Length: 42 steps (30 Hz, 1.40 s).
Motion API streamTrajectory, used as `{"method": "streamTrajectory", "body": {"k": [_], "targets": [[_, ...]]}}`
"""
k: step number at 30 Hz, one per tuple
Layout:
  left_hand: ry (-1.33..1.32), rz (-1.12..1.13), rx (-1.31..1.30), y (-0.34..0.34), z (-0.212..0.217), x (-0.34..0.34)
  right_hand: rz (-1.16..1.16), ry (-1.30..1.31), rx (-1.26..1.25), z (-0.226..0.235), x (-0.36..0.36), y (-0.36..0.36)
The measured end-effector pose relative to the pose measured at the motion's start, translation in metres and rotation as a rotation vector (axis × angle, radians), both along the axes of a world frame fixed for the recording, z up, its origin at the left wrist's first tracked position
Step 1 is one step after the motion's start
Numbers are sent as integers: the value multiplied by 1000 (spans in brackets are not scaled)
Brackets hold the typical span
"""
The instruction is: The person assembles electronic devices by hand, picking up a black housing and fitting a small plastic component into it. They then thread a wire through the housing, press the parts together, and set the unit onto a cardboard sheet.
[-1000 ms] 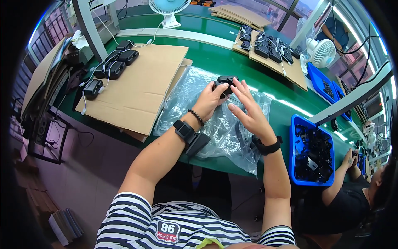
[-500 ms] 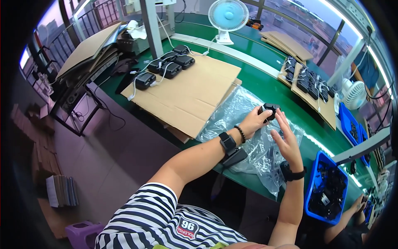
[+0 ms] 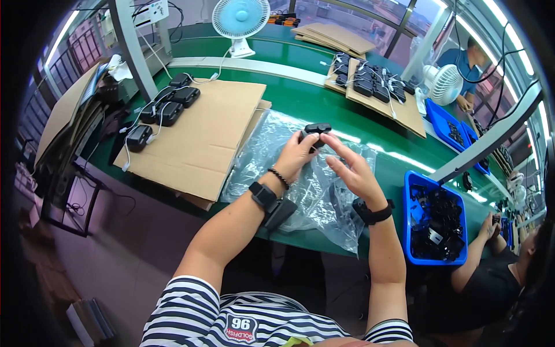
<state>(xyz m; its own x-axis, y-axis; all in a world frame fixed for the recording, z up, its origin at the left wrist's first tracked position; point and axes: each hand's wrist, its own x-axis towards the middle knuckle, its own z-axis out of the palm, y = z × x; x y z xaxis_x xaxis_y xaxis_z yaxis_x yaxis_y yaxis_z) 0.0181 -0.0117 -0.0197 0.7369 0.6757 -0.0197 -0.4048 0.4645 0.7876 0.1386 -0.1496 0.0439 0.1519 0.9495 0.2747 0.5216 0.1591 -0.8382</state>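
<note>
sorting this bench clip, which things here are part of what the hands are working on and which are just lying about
In hand:
- small black device, held by the left hand, right hand at it
- clear plastic bags under the hands
- blue bin of black parts beside the right arm

Lying about:
- cardboard sheet with corded black units
- desk fan
- far cardboard with more units

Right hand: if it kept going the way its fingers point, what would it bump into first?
The right hand points up-left at the small black device held by the left hand. Its fingertips look almost on it already, so probably that, though depth is unclear.
</note>
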Motion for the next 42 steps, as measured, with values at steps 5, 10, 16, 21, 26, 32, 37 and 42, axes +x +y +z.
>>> {"method": "streamTrajectory", "body": {"k": [5, 10, 16, 21, 26, 32, 37, 42], "targets": [[-8, 13, 40, -1, -1, 1, -204, -266, 179, -13, -1, 6], [18, 21, 63, -1, 0, -3, 6, 19, 62, -8, -4, 1], [20, -30, 86, -5, 0, -5, -51, -22, 159, -13, 0, 1], [63, -3, 83, -8, 2, 2, -289, -425, 296, -21, 6, 0], [111, 91, 507, 13, -24, -6, -28, 161, 123, -9, 1, 11], [139, -41, 490, -11, -4, 14, -115, -60, 186, -23, 14, 3], [138, 39, 253, -5, -13, 12, 14, -132, 89, -5, -17, -2], [82, 69, 256, -9, -17, 9, -96, -132, 209, -7, -23, -1]]}}
